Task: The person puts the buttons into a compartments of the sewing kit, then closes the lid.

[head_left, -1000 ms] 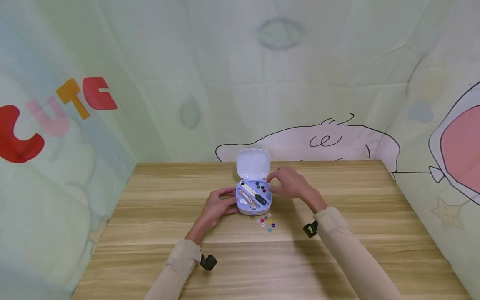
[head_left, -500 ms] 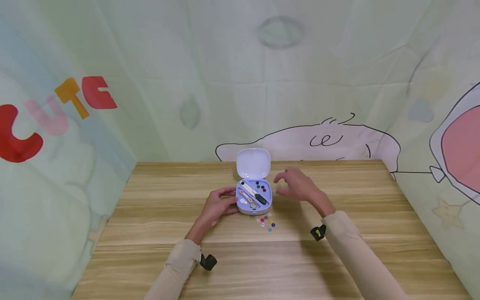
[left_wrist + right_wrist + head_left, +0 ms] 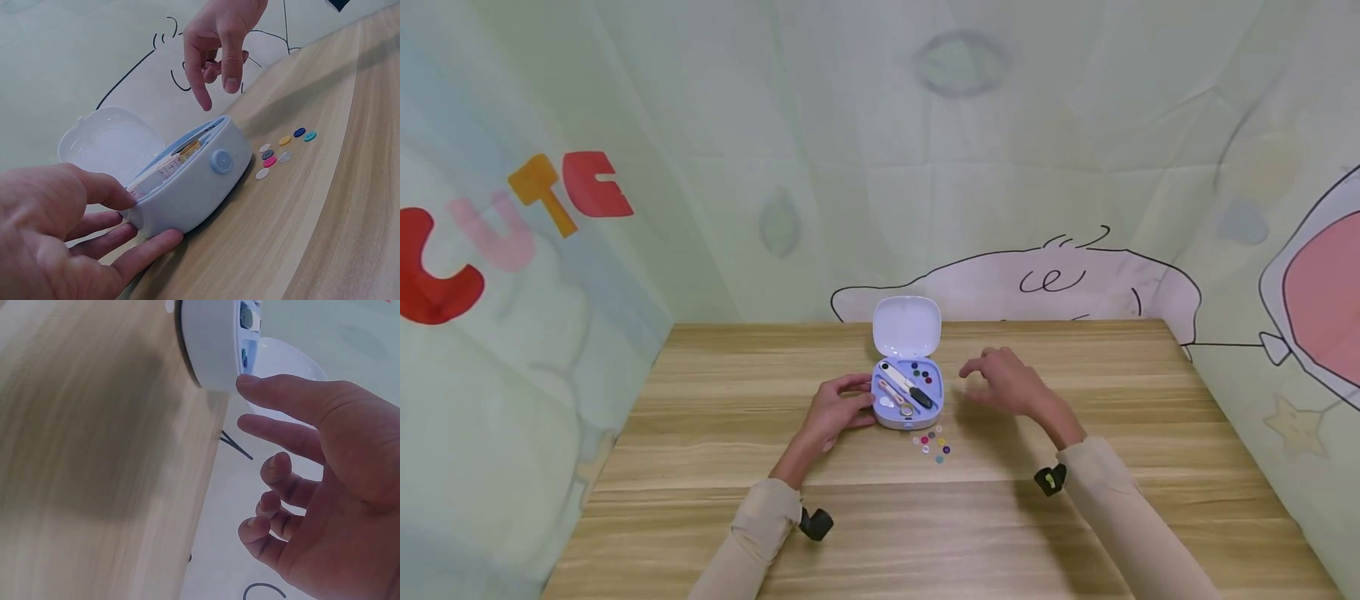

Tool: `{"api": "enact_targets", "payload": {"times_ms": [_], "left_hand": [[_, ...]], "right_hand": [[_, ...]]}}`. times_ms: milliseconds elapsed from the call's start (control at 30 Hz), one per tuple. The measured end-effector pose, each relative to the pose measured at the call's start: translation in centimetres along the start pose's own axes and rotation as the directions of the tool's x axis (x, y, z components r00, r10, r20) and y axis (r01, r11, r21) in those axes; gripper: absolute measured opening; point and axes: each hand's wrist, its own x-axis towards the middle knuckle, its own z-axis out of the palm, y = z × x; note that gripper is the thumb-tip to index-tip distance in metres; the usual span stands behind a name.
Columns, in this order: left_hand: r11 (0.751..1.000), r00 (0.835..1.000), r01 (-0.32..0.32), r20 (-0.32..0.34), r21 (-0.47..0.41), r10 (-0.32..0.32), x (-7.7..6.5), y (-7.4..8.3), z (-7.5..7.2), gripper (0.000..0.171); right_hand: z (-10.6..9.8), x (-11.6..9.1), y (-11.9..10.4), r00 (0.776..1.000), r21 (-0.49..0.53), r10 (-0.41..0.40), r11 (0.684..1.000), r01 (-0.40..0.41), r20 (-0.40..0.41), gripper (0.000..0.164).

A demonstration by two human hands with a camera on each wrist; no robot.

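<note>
A pale blue sewing kit box (image 3: 891,421) stands on the table with its white lid (image 3: 907,325) raised. Its compartments hold a white-and-black tool (image 3: 917,395), several dark buttons (image 3: 928,381) and other small items. My left hand (image 3: 832,415) holds the box's left end, a fingertip at the rim and another digit low on the wall, as the left wrist view shows. To the right of the box, my right hand (image 3: 1009,385) hovers above the table with nothing in it, its index finger and thumb extended and the other fingers bent.
Several loose coloured buttons (image 3: 285,140) lie on the wooden table (image 3: 760,367) just in front of the box. Behind the table's far edge hangs a printed fabric backdrop (image 3: 737,167).
My right hand has drawn away from the box's right rim, moving right and slightly nearer to me. The left hand, the box and the loose buttons stay in place.
</note>
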Motion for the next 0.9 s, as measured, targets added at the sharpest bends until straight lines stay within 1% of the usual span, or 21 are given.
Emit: {"api": "enact_targets", "payload": {"times_ms": [167, 267, 600, 900], "left_hand": [[1.000, 1.000, 0.004, 0.001, 0.001, -0.004, 0.0, 0.0, 0.0, 0.040], [1.000, 1.000, 0.009, 0.000, 0.003, -0.009, 0.0, 0.0, 0.0, 0.040], [1.000, 1.000, 0.024, -0.011, -0.001, -0.024, 0.0, 0.2, 0.1, 0.041], [1.000, 0.999, 0.028, -0.016, -0.013, -0.029, 0.0, 0.3, 0.0, 0.041]], "right_hand": [[0.6, -0.7, 0.0, 1.000, -0.003, 0.007, 1.000, -0.007, 0.008, 0.035], [0.9, -1.1, -0.1, 1.000, -0.004, -0.004, 1.000, 0.004, 0.011, 0.034], [2.0, -2.1, -1.2, 0.998, 0.001, 0.003, 1.000, -0.003, 0.066, 0.025], [3.0, -2.5, -2.4, 0.995, -0.011, -0.045, 0.999, 0.046, 0.084, 0.014]]}}
